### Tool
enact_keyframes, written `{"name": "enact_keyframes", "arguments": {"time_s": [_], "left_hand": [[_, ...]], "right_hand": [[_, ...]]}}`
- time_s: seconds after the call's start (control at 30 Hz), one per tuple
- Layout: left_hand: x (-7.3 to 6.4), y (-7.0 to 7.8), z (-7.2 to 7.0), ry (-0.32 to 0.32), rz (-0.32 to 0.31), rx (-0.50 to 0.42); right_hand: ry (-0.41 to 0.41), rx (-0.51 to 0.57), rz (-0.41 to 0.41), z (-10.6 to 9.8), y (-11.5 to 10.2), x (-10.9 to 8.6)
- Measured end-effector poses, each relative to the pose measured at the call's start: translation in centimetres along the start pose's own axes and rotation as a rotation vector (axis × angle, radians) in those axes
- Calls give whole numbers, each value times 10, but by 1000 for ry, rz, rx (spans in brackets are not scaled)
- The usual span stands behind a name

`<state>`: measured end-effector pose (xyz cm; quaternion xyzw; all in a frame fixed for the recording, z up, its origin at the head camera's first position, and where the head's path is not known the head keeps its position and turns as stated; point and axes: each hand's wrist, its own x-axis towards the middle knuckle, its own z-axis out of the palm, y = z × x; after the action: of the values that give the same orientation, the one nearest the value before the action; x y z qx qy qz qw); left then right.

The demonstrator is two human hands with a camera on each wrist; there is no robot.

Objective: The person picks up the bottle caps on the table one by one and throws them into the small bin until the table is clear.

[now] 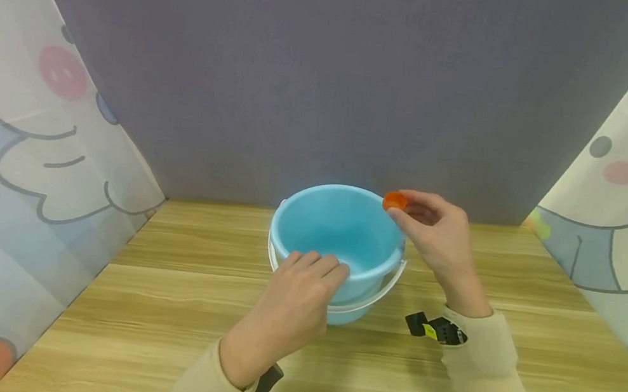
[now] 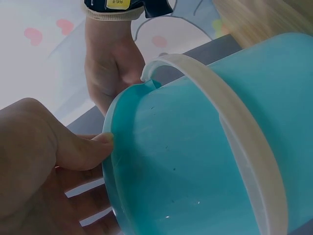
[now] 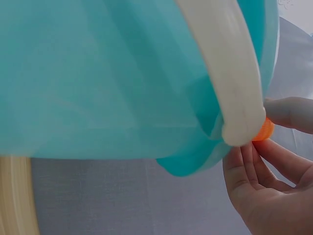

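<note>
A light blue bucket [image 1: 340, 224] stands upright on the wooden table, its open top facing up. My left hand [image 1: 296, 303] grips the near rim. In the left wrist view the thumb [image 2: 93, 149] presses the outside of the rim while the other fingers reach over to the inner side. My right hand [image 1: 444, 238] pinches a small orange bottle cap [image 1: 394, 201] between thumb and fingertips, held at the bucket's right rim. From the right wrist, the cap [image 3: 265, 130] is partly hidden behind the end of the white handle [image 3: 227, 73].
The bucket's handle hangs down around its near side. Wood-grain table [image 1: 176, 303] surrounds the bucket. A dark grey panel [image 1: 326, 82] rises behind it, and cartoon-printed curtains [image 1: 26, 146] flank both sides. Each wrist wears a black strapped device [image 1: 443, 331].
</note>
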<state>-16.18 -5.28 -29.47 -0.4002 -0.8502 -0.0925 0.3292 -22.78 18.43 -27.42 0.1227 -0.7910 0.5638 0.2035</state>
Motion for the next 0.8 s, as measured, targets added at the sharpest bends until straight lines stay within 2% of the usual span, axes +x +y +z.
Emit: {"name": "enact_keyframes", "arguments": {"time_s": [0.37, 0.8], "left_hand": [[0, 0, -2, -25, -6, 5], [0, 1, -1, -8, 0, 17]], "right_hand": [[3, 36, -5, 7, -1, -2], [-35, 36, 3, 18, -3, -4]]}}
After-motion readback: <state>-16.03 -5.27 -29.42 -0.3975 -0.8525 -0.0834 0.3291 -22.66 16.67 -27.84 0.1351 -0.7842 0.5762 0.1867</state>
